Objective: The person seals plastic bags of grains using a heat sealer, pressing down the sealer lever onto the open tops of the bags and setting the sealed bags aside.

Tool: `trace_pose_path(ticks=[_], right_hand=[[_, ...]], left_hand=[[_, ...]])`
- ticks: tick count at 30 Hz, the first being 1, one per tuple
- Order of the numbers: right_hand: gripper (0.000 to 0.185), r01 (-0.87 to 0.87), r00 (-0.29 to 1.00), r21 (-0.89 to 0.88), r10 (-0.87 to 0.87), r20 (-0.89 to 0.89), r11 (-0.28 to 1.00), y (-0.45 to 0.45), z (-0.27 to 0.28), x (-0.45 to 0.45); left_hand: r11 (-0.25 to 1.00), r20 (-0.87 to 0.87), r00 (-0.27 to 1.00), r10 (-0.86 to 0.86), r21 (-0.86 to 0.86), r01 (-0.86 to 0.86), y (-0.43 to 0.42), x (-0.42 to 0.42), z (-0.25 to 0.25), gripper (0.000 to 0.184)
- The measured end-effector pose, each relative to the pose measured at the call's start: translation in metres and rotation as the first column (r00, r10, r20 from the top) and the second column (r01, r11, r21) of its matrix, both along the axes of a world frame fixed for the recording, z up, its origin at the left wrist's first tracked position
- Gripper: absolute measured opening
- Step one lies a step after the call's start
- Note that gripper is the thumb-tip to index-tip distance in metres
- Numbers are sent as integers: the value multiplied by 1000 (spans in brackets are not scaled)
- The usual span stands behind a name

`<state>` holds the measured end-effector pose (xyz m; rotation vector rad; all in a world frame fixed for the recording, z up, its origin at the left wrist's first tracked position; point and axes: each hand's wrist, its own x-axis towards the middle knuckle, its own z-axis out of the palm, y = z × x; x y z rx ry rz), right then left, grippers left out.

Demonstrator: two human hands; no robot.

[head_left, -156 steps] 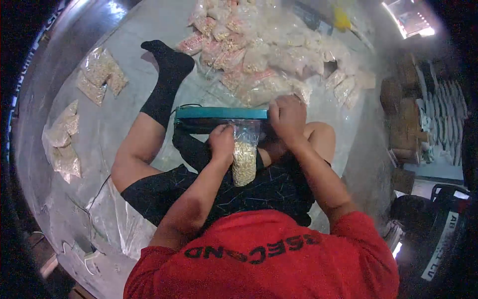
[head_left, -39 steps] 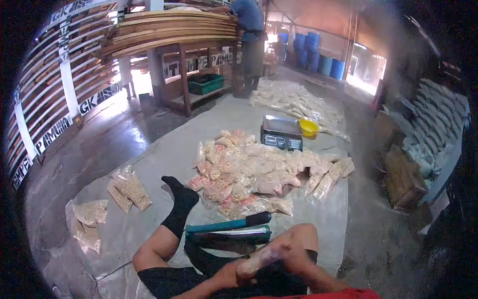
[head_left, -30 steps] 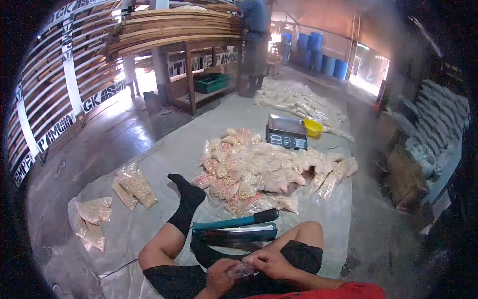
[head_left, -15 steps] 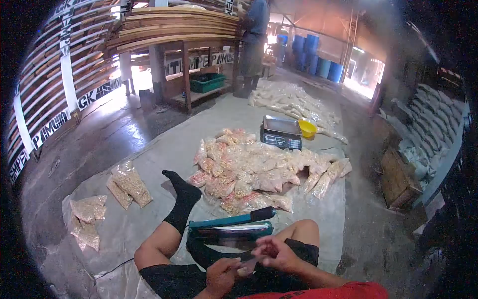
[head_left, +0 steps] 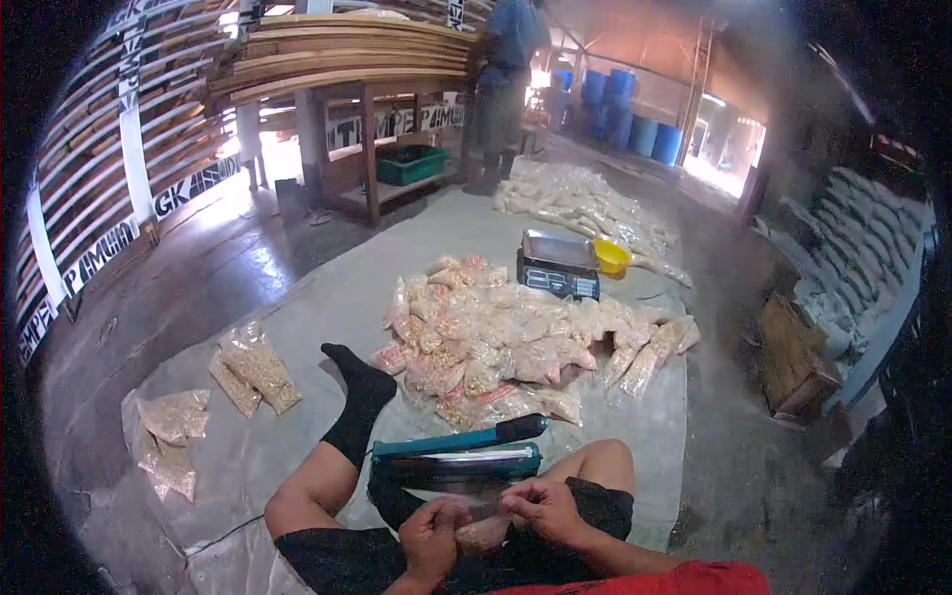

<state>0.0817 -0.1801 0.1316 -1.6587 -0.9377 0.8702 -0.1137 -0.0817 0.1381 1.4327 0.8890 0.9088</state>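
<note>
A small clear plastic bag point(head_left: 480, 535) with pale contents in its lower part hangs over my lap. My left hand point(head_left: 430, 538) is closed on the bag's left upper edge. On the other side, my right hand point(head_left: 545, 510) pinches its right upper edge, so the top is stretched between both hands. Just beyond them lies a teal impulse sealer point(head_left: 456, 463) with a black-handled lever point(head_left: 520, 428), which is raised. The exact contents of the bag are too blurred to name.
Many filled bags point(head_left: 486, 337) are heaped ahead, with a digital scale point(head_left: 559, 264) and yellow bowl point(head_left: 611, 257) behind. More filled bags point(head_left: 256, 367) lie left, near my outstretched foot point(head_left: 359, 382). A person point(head_left: 506, 79) stands at the back. A wooden box point(head_left: 796, 357) is at right.
My hands have moved apart and the bag now hangs upright, its top pulled taut. My right hand's fingers have closed on its edge. The person at the back has shifted slightly.
</note>
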Motion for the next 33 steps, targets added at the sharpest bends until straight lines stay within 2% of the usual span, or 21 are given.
trace_pose_path(ticks=[2,3,6,8,12,14,15,17,21,23,24,26,27,29,30,31,32,33], right_hand=[[27,4,995,103,6,-102,995,6,-9,4],[27,3,995,113,8,-98,994,9,-5,4],[22,25,998,60,-21,-59,998,14,11,-2],[21,92,986,48,-84,-141,995,16,17,-5],[20,95,987,109,-79,-142,989,17,-2,2],[26,97,991,139,-83,-105,986,17,-6,6],[26,97,991,138,-83,-102,986,16,-10,8],[27,114,979,141,-87,-184,983,15,-20,9],[22,94,989,93,-83,-122,991,17,1,2],[25,124,984,92,-110,-142,988,22,-1,5],[25,119,985,93,-106,-137,988,22,2,5],[29,108,993,63,-105,-58,992,23,9,4],[29,115,992,51,-111,-63,992,27,4,8],[33,142,983,-5,-141,116,990,29,-11,16],[38,156,988,17,-156,-9,988,30,1,12],[40,181,965,-4,-177,193,983,31,-9,18],[33,188,973,40,-191,127,981,34,-3,16],[36,241,952,-68,-222,209,968,37,6,15]], left_hand=[[998,156,986,55,-40,-49,5,4,-7,18],[998,161,986,54,-30,-50,8,6,-4,18],[996,85,993,82,31,-85,14,7,6,18],[990,-19,998,58,128,-55,18,10,12,19],[995,-40,999,37,95,-33,26,13,-10,19],[959,5,999,51,278,-51,26,14,-13,19],[960,8,999,51,277,-51,23,13,-15,19],[993,92,995,-23,-113,34,15,6,-16,20],[983,120,991,52,-181,-30,10,6,5,20],[995,-156,988,21,99,-5,15,5,16,20],[995,-151,988,25,100,-10,16,6,15,20],[971,-12,1000,-10,-241,6,22,11,5,23],[968,-18,1000,-16,-252,11,28,17,-5,23],[968,228,970,-78,-214,128,30,24,-31,27],[976,161,975,-154,-128,175,30,22,-25,33],[954,85,983,-164,-238,180,31,23,-55,34],[971,55,992,-110,-206,119,25,27,-37,34],[988,-67,997,-47,-147,36,23,29,-27,36]])
